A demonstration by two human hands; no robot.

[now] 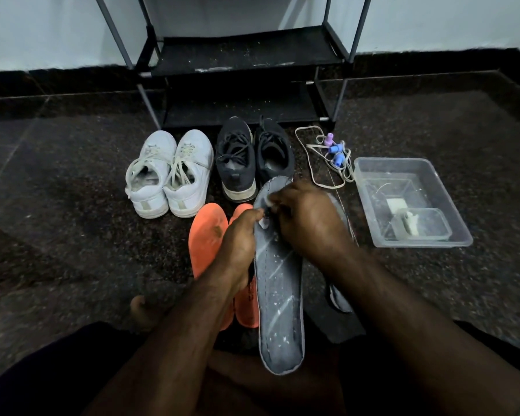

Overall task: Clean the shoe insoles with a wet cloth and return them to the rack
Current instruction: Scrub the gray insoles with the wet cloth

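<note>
Both hands meet over a long grey insole (pixel 279 295). The left hand (pixel 240 238) curls its fingers round the insole's left edge and holds it up above the floor (pixel 72 235). The right hand (pixel 306 217) is bunched up near the toe end, pinching a small white bit of cloth (pixel 264 222) against the insole. The insole is flat and rounded at both ends, with a stitched edge and pale speckles and streaks on its soft-looking top.

Two orange insoles (pixel 207 235) lie flat on the dark speckled floor under the left arm. Another grey insole (pixel 339 295) peeks out under the right arm. Behind them stand white sneakers (pixel 168 172) with pale laces and black sneakers (pixel 252 157) with black laces. A black rack (pixel 240 55) with thin grey poles stands by the wall. To the right sits a clear plastic tub (pixel 409 202), square-cornered and shiny, and a loose cord with small blue and purple pegs (pixel 333 148).
</note>
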